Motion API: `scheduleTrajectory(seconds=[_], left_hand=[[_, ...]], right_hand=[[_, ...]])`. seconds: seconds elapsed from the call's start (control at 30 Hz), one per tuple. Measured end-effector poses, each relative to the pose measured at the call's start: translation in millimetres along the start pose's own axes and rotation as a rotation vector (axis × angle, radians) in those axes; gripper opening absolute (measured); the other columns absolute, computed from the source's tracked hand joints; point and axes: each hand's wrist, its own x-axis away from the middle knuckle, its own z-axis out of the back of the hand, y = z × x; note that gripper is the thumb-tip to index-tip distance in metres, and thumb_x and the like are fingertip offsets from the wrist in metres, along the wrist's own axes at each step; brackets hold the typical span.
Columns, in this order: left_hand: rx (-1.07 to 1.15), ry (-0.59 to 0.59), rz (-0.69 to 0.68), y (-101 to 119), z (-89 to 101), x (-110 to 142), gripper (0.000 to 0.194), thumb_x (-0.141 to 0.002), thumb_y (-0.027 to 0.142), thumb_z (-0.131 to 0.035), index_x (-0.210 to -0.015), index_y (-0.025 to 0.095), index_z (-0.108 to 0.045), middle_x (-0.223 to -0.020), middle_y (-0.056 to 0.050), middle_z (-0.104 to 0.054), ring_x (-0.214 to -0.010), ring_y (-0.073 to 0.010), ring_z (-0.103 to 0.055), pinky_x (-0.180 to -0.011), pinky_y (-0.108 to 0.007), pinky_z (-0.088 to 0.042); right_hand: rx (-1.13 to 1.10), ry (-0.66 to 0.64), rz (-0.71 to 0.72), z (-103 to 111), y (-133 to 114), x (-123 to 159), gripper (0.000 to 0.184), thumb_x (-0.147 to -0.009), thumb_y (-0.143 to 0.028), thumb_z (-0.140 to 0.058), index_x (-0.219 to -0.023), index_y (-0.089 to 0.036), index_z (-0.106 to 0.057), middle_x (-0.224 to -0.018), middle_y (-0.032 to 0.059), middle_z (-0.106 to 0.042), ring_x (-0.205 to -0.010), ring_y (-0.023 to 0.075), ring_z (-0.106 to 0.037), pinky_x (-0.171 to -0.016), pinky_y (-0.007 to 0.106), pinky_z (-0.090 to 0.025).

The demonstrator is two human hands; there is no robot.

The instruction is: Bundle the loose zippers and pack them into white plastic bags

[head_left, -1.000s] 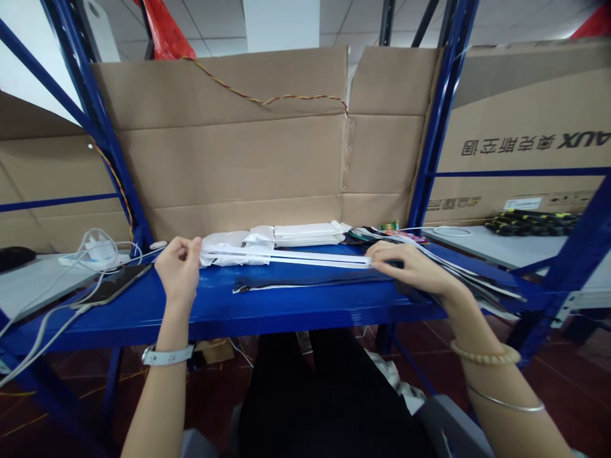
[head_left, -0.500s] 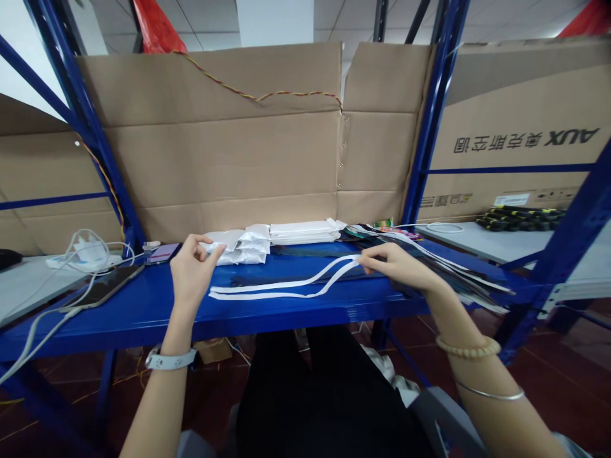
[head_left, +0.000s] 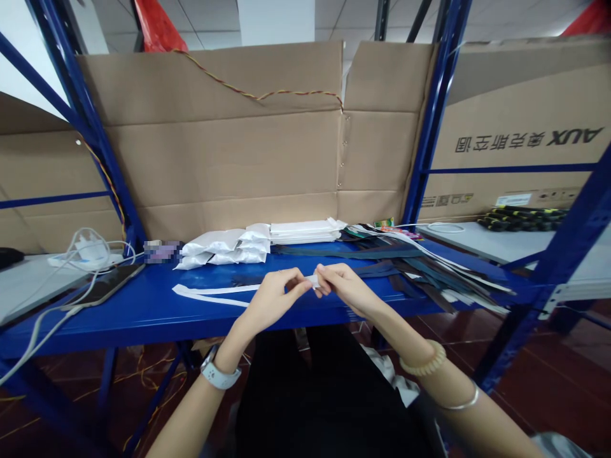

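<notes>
1. One white strip (head_left: 217, 291) is being pinched near one end by both hands, between the fingertips of the left hand (head_left: 277, 294) and of the right hand (head_left: 347, 289), just above the blue bench (head_left: 143, 315).
2. Its doubled length is being supported by the bench, left of the left hand.
3. White packets are being carried in two groups along the back: one heap (head_left: 219, 247) and, just beside it, one flat stack (head_left: 305, 232). Contents are being hidden by the wrapping; exact numbers are being obscured by overlap.
4. Dark and white strips (head_left: 424, 273) are being piled loosely on the right, too tangled for counting.
5. One dark phone (head_left: 112, 285) is being carried at left; a blurred purple thing (head_left: 163, 252), perhaps a second phone, is being seen beyond it.
</notes>
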Motion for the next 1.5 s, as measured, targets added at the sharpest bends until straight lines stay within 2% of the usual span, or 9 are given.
scheduleTrajectory(seconds=[0.1, 0.3, 0.5, 0.6, 0.8, 0.97, 1.07, 1.3, 1.5], left_hand=[[-0.008, -0.034, -0.035, -0.2, -2.3, -0.2, 0.025, -0.091, 0.032, -0.045, -0.079, 0.018, -0.063, -0.080, -0.002, -0.068, -0.067, -0.0122, -0.056, -0.063, -0.024, -0.040], [-0.156, -0.064, -0.020, -4.2, -3.5, 1.0, 0.027, -0.090, 0.031, -0.044, -0.075, 0.018, -0.062, -0.065, 0.000, -0.061, -0.058, -0.0124, -0.053, -0.059, -0.023, -0.038], [-0.187, -0.083, -0.027, 0.4, -5.5, 2.5, 0.023, -0.088, 0.033, -0.048, -0.085, 0.021, -0.067, -0.075, -0.002, -0.066, -0.066, -0.0148, -0.058, -0.064, -0.024, -0.041], [-0.155, -0.083, -0.004, 0.8, -4.7, 2.5, 0.024, -0.085, 0.038, -0.053, -0.079, 0.020, -0.067, -0.071, -0.002, -0.066, -0.064, -0.0150, -0.057, -0.062, -0.024, -0.040], [-0.027, -0.107, 0.013, -3.0, -2.2, 1.2, 0.029, -0.087, 0.036, -0.049, -0.069, 0.018, -0.062, -0.063, 0.000, -0.061, -0.058, -0.0117, -0.050, -0.060, -0.023, -0.039], [0.148, -0.169, 0.064, -6.0, 0.1, 0.3, 0.034, -0.089, 0.039, -0.043, -0.072, 0.016, -0.060, -0.060, 0.002, -0.055, -0.055, -0.0102, -0.047, -0.057, -0.022, -0.038], [0.166, -0.172, 0.080, -7.8, -0.4, 0.0, 0.032, -0.090, 0.038, -0.043, -0.075, 0.016, -0.060, -0.059, 0.002, -0.054, -0.055, -0.0102, -0.047, -0.056, -0.022, -0.038], [-0.020, -0.132, -0.055, -9.1, -0.2, -0.1, 0.023, -0.088, 0.033, -0.049, -0.073, 0.018, -0.056, -0.066, 0.003, -0.056, -0.062, -0.0108, -0.048, -0.060, -0.022, -0.036], [-0.261, -0.062, -0.140, -12.4, 4.0, -1.0, 0.026, -0.093, 0.030, -0.039, -0.079, 0.019, -0.057, -0.079, 0.000, -0.060, -0.074, -0.0131, -0.053, -0.069, -0.024, -0.037]], right_hand=[[0.015, -0.021, 0.017, -3.1, 0.8, 0.1, 0.051, -0.090, -0.049, -0.048, -0.051, -0.016, -0.044, -0.053, -0.0010, -0.046, -0.058, 0.0127, -0.049, -0.062, 0.027, -0.036], [0.139, -0.029, -0.015, -3.2, 0.0, 1.9, 0.050, -0.087, -0.051, -0.051, -0.051, -0.017, -0.040, -0.051, -0.0041, -0.036, -0.049, 0.0083, -0.029, -0.050, 0.025, -0.023], [0.186, -0.026, 0.004, -2.1, 2.3, 1.8, 0.052, -0.088, -0.050, -0.049, -0.049, -0.016, -0.041, -0.049, -0.0036, -0.038, -0.049, 0.0079, -0.031, -0.050, 0.025, -0.022], [0.163, -0.032, -0.019, -1.9, 4.0, 1.7, 0.051, -0.088, -0.050, -0.050, -0.050, -0.016, -0.045, -0.048, -0.0034, -0.040, -0.047, 0.0080, -0.033, -0.049, 0.025, -0.023], [0.059, -0.015, -0.042, -3.2, 4.2, 1.9, 0.051, -0.086, -0.049, -0.053, -0.048, -0.016, -0.042, -0.046, -0.0037, -0.039, -0.045, 0.0079, -0.031, -0.048, 0.025, -0.023], [0.011, -0.012, -0.032, -4.3, 1.9, 2.0, 0.049, -0.086, -0.046, -0.055, -0.049, -0.016, -0.042, -0.047, -0.0039, -0.038, -0.047, 0.0085, -0.032, -0.050, 0.025, -0.024], [0.009, -0.017, -0.015, -4.9, 1.4, 2.3, 0.048, -0.086, -0.043, -0.055, -0.048, -0.016, -0.043, -0.047, -0.0034, -0.040, -0.048, 0.0089, -0.033, -0.051, 0.026, -0.025], [0.083, -0.097, -0.002, -0.5, 1.4, 2.5, 0.050, -0.086, -0.043, -0.055, -0.046, -0.016, -0.041, -0.047, -0.0034, -0.038, -0.049, 0.0088, -0.031, -0.051, 0.026, -0.022], [0.153, 0.052, 0.023, 3.5, 5.3, -0.6, 0.047, -0.086, -0.039, -0.055, -0.047, -0.016, -0.044, -0.047, -0.0039, -0.036, -0.048, 0.0081, -0.028, -0.050, 0.026, -0.020]])
